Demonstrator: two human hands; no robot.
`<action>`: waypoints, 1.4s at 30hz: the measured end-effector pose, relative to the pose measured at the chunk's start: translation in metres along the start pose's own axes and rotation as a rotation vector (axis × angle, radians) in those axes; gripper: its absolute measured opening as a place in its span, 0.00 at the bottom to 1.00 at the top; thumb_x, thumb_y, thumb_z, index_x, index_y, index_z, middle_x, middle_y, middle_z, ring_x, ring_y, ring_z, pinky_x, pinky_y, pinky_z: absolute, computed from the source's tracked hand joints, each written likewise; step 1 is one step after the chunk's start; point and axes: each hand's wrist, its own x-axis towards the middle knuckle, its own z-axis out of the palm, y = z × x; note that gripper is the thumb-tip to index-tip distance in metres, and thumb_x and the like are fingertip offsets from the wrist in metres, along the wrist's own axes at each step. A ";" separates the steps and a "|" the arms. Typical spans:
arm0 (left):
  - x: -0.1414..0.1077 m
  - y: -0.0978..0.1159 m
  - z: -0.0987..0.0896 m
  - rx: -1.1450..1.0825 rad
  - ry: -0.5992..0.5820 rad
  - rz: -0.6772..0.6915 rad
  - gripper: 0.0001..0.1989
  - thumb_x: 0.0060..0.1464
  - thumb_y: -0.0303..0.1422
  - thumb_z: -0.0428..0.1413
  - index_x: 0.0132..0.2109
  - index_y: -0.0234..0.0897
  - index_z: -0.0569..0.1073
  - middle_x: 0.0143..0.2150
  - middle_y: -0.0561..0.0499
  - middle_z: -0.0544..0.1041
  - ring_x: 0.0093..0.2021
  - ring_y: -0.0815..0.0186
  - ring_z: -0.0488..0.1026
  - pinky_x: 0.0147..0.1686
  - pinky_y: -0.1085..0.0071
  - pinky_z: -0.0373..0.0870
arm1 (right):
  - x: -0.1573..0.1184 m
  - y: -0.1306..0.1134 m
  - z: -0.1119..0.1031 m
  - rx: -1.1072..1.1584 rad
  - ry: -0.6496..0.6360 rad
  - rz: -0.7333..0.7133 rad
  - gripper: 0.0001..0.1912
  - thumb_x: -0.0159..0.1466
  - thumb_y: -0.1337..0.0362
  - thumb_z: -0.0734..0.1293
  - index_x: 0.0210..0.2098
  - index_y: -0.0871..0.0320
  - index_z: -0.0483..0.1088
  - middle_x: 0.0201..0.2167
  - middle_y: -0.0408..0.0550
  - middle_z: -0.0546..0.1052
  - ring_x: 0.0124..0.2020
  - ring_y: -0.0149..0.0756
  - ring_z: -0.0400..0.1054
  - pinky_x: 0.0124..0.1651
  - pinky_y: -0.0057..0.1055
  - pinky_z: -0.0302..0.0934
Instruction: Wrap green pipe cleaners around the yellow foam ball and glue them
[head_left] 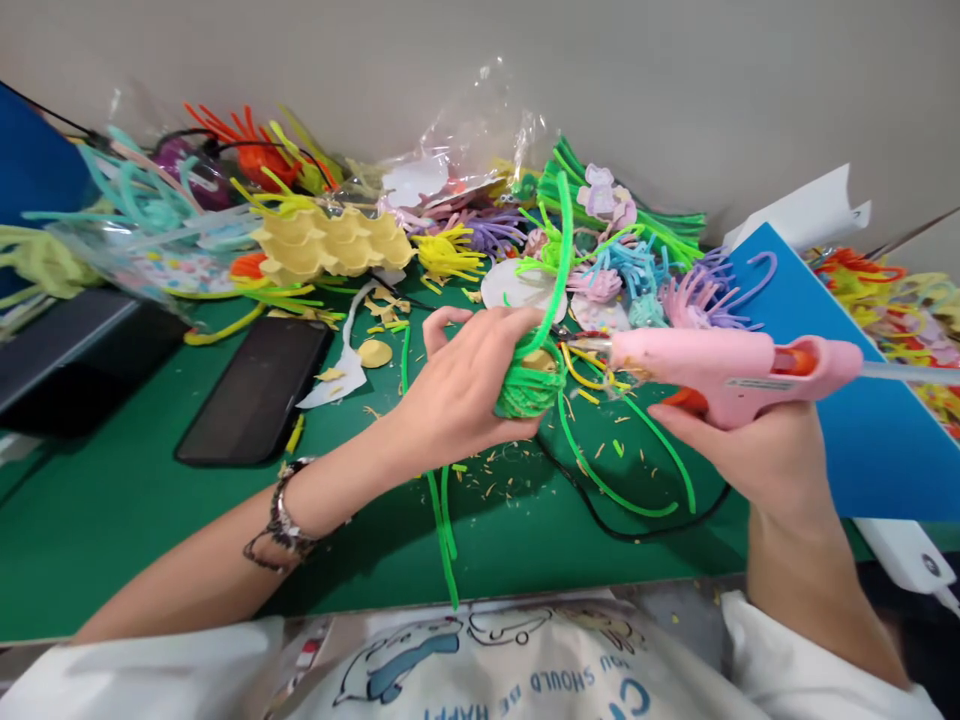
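Observation:
My left hand (472, 375), with a bracelet on its wrist, is wrapped round a ball of green pipe cleaners (531, 388). One green stem (564, 250) stands up from the ball and curves. A small tan patch shows at the ball's top. In my right hand (772, 450) is a pink glue gun (697, 360) with an orange trigger and a clear glue stick in its back end. Its nozzle points left, close to the ball; whether it touches is hard to tell. Loose green stems (622, 490) lie below and between my hands on the green table (360, 540).
A black phone (255, 390) and a dark box (82, 350) lie at left. Behind are a yellow egg carton (334, 245), colorful pipe-cleaner bundles and clear plastic. A blue board (847, 400) is at right. A black cable curves across the table among scraps.

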 end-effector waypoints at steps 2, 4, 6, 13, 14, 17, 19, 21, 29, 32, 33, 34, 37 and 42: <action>0.000 0.001 -0.001 0.011 0.029 0.022 0.31 0.52 0.37 0.58 0.60 0.36 0.58 0.52 0.41 0.75 0.52 0.50 0.72 0.51 0.57 0.58 | 0.001 -0.006 0.005 0.044 -0.053 -0.069 0.09 0.50 0.58 0.76 0.26 0.52 0.74 0.24 0.41 0.80 0.25 0.39 0.76 0.29 0.32 0.74; 0.000 0.002 -0.001 -0.013 0.053 0.034 0.31 0.51 0.36 0.58 0.60 0.35 0.59 0.52 0.41 0.75 0.53 0.49 0.72 0.52 0.56 0.57 | 0.004 -0.007 0.008 0.069 -0.083 -0.106 0.10 0.50 0.58 0.77 0.29 0.52 0.75 0.27 0.42 0.81 0.27 0.40 0.77 0.32 0.33 0.75; 0.000 0.002 -0.001 -0.028 0.062 0.033 0.32 0.50 0.36 0.59 0.61 0.36 0.59 0.52 0.41 0.75 0.53 0.48 0.72 0.52 0.56 0.57 | 0.005 -0.007 0.008 0.071 -0.102 -0.105 0.11 0.50 0.59 0.77 0.33 0.52 0.76 0.29 0.42 0.82 0.28 0.41 0.78 0.33 0.34 0.76; -0.002 0.000 -0.002 -0.013 0.018 0.061 0.37 0.49 0.37 0.62 0.63 0.38 0.57 0.55 0.40 0.73 0.56 0.47 0.71 0.53 0.56 0.58 | 0.004 -0.013 0.006 0.071 -0.115 -0.163 0.14 0.51 0.58 0.76 0.36 0.51 0.76 0.34 0.43 0.83 0.33 0.43 0.79 0.35 0.36 0.76; -0.002 0.000 -0.002 -0.026 0.028 0.058 0.36 0.49 0.37 0.62 0.63 0.38 0.57 0.56 0.40 0.73 0.56 0.47 0.70 0.54 0.55 0.58 | 0.005 -0.013 0.006 0.062 -0.120 -0.191 0.14 0.50 0.58 0.76 0.35 0.51 0.75 0.34 0.44 0.83 0.34 0.44 0.79 0.36 0.37 0.76; -0.002 0.003 -0.001 -0.025 0.041 0.050 0.34 0.51 0.38 0.61 0.62 0.38 0.58 0.56 0.41 0.73 0.56 0.47 0.71 0.54 0.54 0.58 | 0.008 -0.013 0.007 -0.004 -0.084 -0.266 0.11 0.52 0.58 0.74 0.34 0.51 0.74 0.36 0.45 0.82 0.38 0.46 0.78 0.42 0.40 0.76; -0.002 0.003 -0.001 0.008 0.044 0.055 0.34 0.51 0.39 0.60 0.62 0.38 0.58 0.56 0.41 0.74 0.56 0.48 0.71 0.53 0.54 0.59 | 0.008 -0.012 0.007 -0.041 -0.066 -0.295 0.10 0.53 0.60 0.72 0.35 0.50 0.72 0.37 0.45 0.82 0.40 0.45 0.78 0.44 0.40 0.75; -0.002 0.003 -0.002 0.038 0.051 0.066 0.34 0.52 0.39 0.60 0.62 0.38 0.57 0.56 0.41 0.74 0.55 0.48 0.72 0.52 0.55 0.59 | 0.008 -0.010 0.006 -0.061 -0.071 -0.298 0.11 0.53 0.64 0.70 0.36 0.50 0.71 0.38 0.45 0.81 0.39 0.44 0.78 0.44 0.38 0.75; -0.001 0.004 -0.004 0.078 0.056 0.082 0.33 0.52 0.38 0.59 0.62 0.37 0.57 0.54 0.40 0.75 0.53 0.49 0.72 0.51 0.55 0.59 | 0.011 -0.010 0.001 -0.101 -0.093 -0.350 0.14 0.51 0.67 0.65 0.38 0.49 0.69 0.36 0.43 0.80 0.38 0.42 0.77 0.43 0.37 0.74; -0.001 0.004 -0.004 0.087 0.056 0.068 0.33 0.52 0.39 0.59 0.62 0.38 0.58 0.54 0.40 0.75 0.53 0.49 0.72 0.51 0.55 0.60 | 0.013 -0.011 0.001 -0.094 -0.103 -0.374 0.14 0.51 0.68 0.65 0.38 0.49 0.69 0.35 0.44 0.79 0.37 0.41 0.77 0.42 0.37 0.74; -0.002 0.004 -0.004 0.084 0.057 0.063 0.33 0.52 0.39 0.59 0.62 0.38 0.58 0.54 0.40 0.75 0.53 0.49 0.72 0.51 0.55 0.60 | 0.013 -0.012 0.001 -0.093 -0.098 -0.377 0.14 0.51 0.68 0.65 0.38 0.49 0.69 0.35 0.44 0.79 0.36 0.41 0.77 0.41 0.37 0.74; -0.002 0.003 -0.003 0.081 0.060 0.062 0.33 0.53 0.40 0.59 0.62 0.38 0.58 0.54 0.40 0.75 0.54 0.49 0.72 0.52 0.55 0.60 | 0.013 -0.012 0.000 -0.093 -0.090 -0.377 0.14 0.50 0.67 0.65 0.38 0.50 0.69 0.35 0.44 0.79 0.36 0.42 0.77 0.40 0.37 0.74; -0.002 0.002 -0.003 0.073 0.065 0.075 0.33 0.53 0.39 0.59 0.63 0.38 0.57 0.54 0.41 0.75 0.54 0.50 0.72 0.52 0.56 0.59 | 0.013 -0.011 0.000 -0.101 -0.086 -0.359 0.14 0.50 0.67 0.65 0.37 0.50 0.70 0.34 0.45 0.79 0.37 0.43 0.76 0.40 0.38 0.74; -0.003 0.003 -0.005 0.061 0.068 0.059 0.33 0.52 0.38 0.60 0.63 0.38 0.58 0.55 0.41 0.74 0.54 0.49 0.72 0.52 0.57 0.58 | 0.014 -0.009 -0.004 -0.106 -0.103 -0.367 0.14 0.51 0.67 0.65 0.38 0.49 0.71 0.36 0.48 0.79 0.43 0.48 0.77 0.46 0.42 0.74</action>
